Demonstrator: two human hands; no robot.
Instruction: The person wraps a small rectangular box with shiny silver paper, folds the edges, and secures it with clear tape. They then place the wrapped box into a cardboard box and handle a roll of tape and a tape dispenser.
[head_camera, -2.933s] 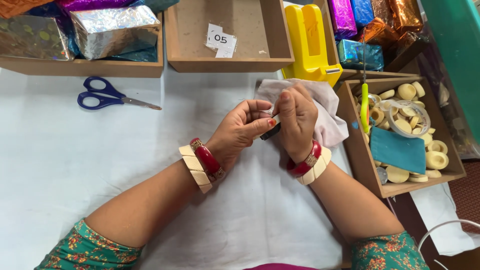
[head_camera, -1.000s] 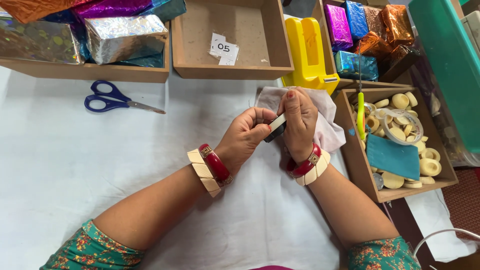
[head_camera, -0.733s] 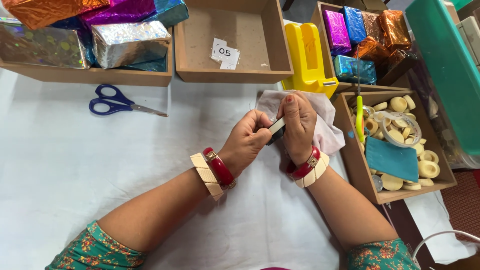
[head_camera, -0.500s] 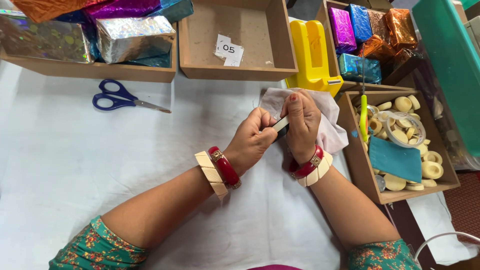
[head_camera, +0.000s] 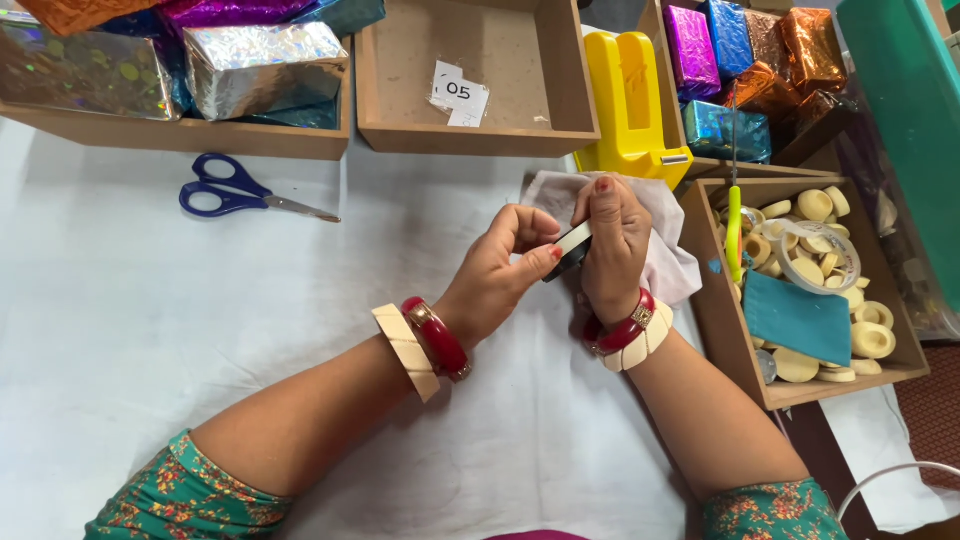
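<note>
a small roll of tape (head_camera: 572, 247) sits pinched between my two hands above the table, my left hand (head_camera: 503, 268) curled with thumb and fingertips on its near edge and my right hand (head_camera: 612, 240) closed around its far side, over a crumpled white cloth (head_camera: 668, 262). the table (head_camera: 120, 330) is spread with a plain white sheet, with blue-handled scissors (head_camera: 235, 190) well off to the left and a yellow tape dispenser (head_camera: 633, 110) just beyond my hands. along the far edge stand wooden trays of foil-wrapped boxes (head_camera: 262, 60), and to the right a tray of empty tape cores (head_camera: 868, 340) with a teal cloth (head_camera: 795, 318).
</note>
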